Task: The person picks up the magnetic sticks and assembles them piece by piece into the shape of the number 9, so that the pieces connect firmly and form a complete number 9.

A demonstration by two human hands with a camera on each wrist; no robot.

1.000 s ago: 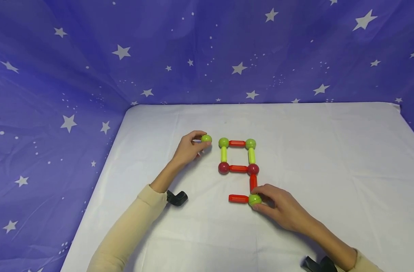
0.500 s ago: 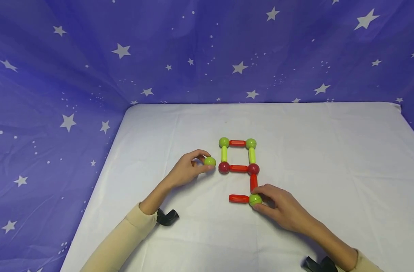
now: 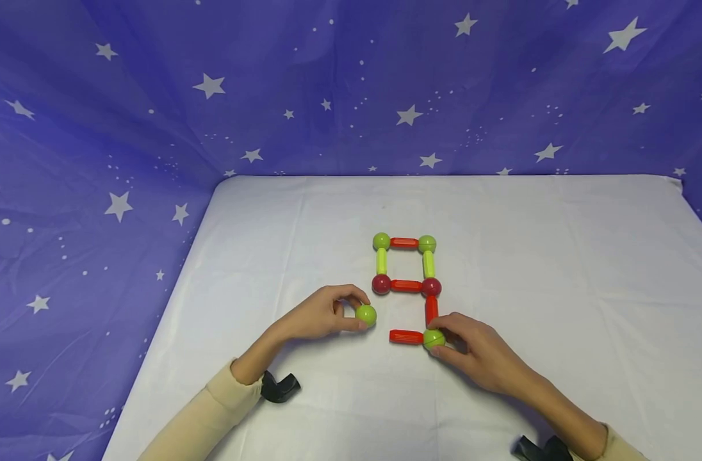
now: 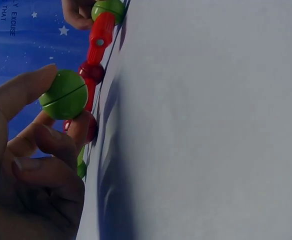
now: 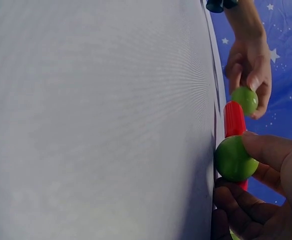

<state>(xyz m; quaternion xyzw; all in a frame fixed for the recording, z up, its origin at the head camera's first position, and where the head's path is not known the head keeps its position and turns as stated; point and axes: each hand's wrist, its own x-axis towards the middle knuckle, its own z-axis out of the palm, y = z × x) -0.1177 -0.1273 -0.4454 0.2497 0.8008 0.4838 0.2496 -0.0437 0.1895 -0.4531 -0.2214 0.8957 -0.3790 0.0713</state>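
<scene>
Between thumb and fingers my left hand pinches a loose green ball, left of the free end of a red rod and apart from it. My right hand pinches another green ball, the lower right corner of a figure of rods and balls lying on the table. That ball joins the free-ended rod to an upright red rod. Above it, a square has two red balls below, two green balls on top, red rods across and yellow-green rods at the sides.
A white cloth covers the table. Behind and to the left hangs a blue curtain with white stars. Black wrist devices sit at both sleeve cuffs.
My left hand has come down toward the front of the table with the loose green ball, from beside the top of the square to near the free rod end. My right hand stays put.
</scene>
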